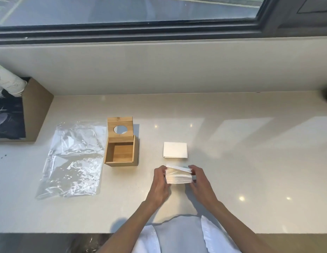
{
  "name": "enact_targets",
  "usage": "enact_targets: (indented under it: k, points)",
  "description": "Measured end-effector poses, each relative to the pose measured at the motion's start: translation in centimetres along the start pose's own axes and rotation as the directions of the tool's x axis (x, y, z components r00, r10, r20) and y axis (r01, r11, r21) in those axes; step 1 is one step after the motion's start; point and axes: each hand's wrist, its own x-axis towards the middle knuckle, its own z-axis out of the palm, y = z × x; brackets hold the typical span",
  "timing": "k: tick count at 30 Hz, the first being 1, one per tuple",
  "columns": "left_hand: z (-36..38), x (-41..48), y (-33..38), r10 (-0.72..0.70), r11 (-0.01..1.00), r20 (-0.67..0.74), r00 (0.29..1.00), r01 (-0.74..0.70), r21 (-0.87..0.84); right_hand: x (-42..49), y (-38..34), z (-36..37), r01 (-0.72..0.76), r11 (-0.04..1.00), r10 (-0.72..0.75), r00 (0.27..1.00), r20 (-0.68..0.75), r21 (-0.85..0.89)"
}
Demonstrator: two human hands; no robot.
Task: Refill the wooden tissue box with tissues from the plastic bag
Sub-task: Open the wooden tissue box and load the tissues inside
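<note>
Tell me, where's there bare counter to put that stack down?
Right of the small white pile, the counter lies bare. Also behind the wooden box. Crowded: plastic bag beside box; both hands gripping the stack.

— What colours are seen on the counter?
— It is pale cream, with small bright spots of light. The tissue box is light brown wood, striped by its grain.
— And the tissues?
— The stack of tissues is white. The small pile is white too. The plastic bag is see-through, with shiny wrinkles.
</note>
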Motion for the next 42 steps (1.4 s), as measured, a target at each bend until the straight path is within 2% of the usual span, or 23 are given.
enact_targets:
  k: [2, 4, 8, 11, 13, 15, 18, 19, 21, 23, 25, 27, 29, 30, 32, 34, 36, 39, 42]
  points:
    - [0.4, -1.2, -0.3, 0.042, 0.997, 0.023, 0.999, -0.043, 0.056, -1.1, 0.5, 0.1, 0.071, 0.993, -0.068, 0.997, 0.042, -0.091]
    - [0.4, -1.8, -0.1, 0.019, 0.994, 0.053, 0.998, -0.025, 0.107, -1.7, 0.8, 0.3, 0.082, 0.987, -0.079, 0.996, 0.031, -0.135]
    - [-0.1, -2.3, 0.5, 0.103, 0.981, 0.027, 0.994, -0.106, 0.165, -2.1, 0.3, -0.1, 0.058, 0.992, -0.059, 0.998, -0.006, -0.108]
    - [0.0, -2.2, 0.2, 0.138, 0.976, 0.057, 0.989, -0.145, 0.160, -2.3, 0.4, -0.3, 0.046, 0.992, -0.043, 0.999, 0.024, -0.122]
    - [0.4, -1.7, 0.3, 0.066, 0.989, 0.123, 0.990, -0.082, 0.126, -2.1, 0.1, 0.0, -0.058, 0.996, 0.060, 0.998, 0.023, -0.071]
    - [0.7, -1.0, 0.5, -0.039, 0.998, 0.151, 0.988, 0.031, 0.056, -1.8, -0.7, 0.4, -0.219, 0.974, 0.219, 0.976, 0.008, 0.059]
    - [1.1, -0.5, 0.6, -0.135, 0.991, 0.160, 0.978, 0.137, -0.003, -1.6, -1.4, 0.9, -0.262, 0.959, 0.262, 0.965, 0.009, 0.113]
    - [1.2, -0.5, 0.5, -0.146, 0.989, 0.173, 0.974, 0.149, -0.002, -1.7, -1.4, 1.0, -0.245, 0.967, 0.245, 0.970, 0.010, 0.077]
    - [1.2, -0.4, 0.2, -0.167, 0.985, 0.188, 0.968, 0.171, -0.002, -2.2, -1.1, 1.1, -0.130, 0.975, 0.131, 0.991, -0.010, -0.180]
    - [1.0, -0.3, -0.2, -0.183, 0.982, 0.199, 0.963, 0.186, 0.004, -2.2, -0.8, 1.6, 0.077, 0.859, -0.080, 0.997, 0.015, -0.507]
    - [0.8, -0.3, -0.5, -0.187, 0.982, 0.224, 0.957, 0.189, 0.012, -1.9, -1.3, 2.0, 0.157, 0.760, -0.150, 0.987, 0.065, -0.631]
    - [0.5, -0.3, -0.3, -0.173, 0.985, 0.242, 0.955, 0.175, 0.015, -1.5, -1.8, 2.2, 0.140, 0.753, -0.139, 0.989, 0.052, -0.643]
    - [0.2, -0.1, -0.1, -0.162, 0.986, 0.263, 0.951, 0.165, 0.009, -1.3, -1.6, 2.2, 0.080, 0.810, -0.093, 0.996, 0.007, -0.581]
    - [0.0, 0.0, 0.2, -0.159, 0.986, 0.276, 0.948, 0.164, 0.005, -1.3, -1.5, 2.2, 0.011, 0.872, -0.024, 1.000, -0.021, -0.490]
    - [-0.1, 0.2, 0.6, -0.154, 0.986, 0.303, 0.940, 0.166, -0.012, -1.2, -1.5, 2.4, -0.209, 0.963, 0.204, 0.978, -0.046, -0.171]
    - [0.0, 0.4, 0.9, -0.156, 0.985, 0.325, 0.933, 0.172, -0.021, -1.1, -1.7, 2.9, -0.355, 0.931, 0.356, 0.934, -0.003, 0.080]
    - [0.2, 0.4, 1.1, -0.148, 0.986, 0.325, 0.934, 0.165, -0.023, -1.2, -1.9, 3.2, -0.381, 0.912, 0.383, 0.924, 0.017, 0.155]
    - [0.4, 0.1, 0.9, -0.156, 0.985, 0.301, 0.941, 0.170, -0.023, -1.5, -1.9, 3.2, -0.395, 0.901, 0.404, 0.914, -0.017, 0.180]
    - [0.7, -0.2, 0.4, -0.163, 0.985, 0.283, 0.945, 0.170, -0.003, -1.5, -1.7, 3.1, -0.405, 0.895, 0.410, 0.912, 0.011, 0.188]
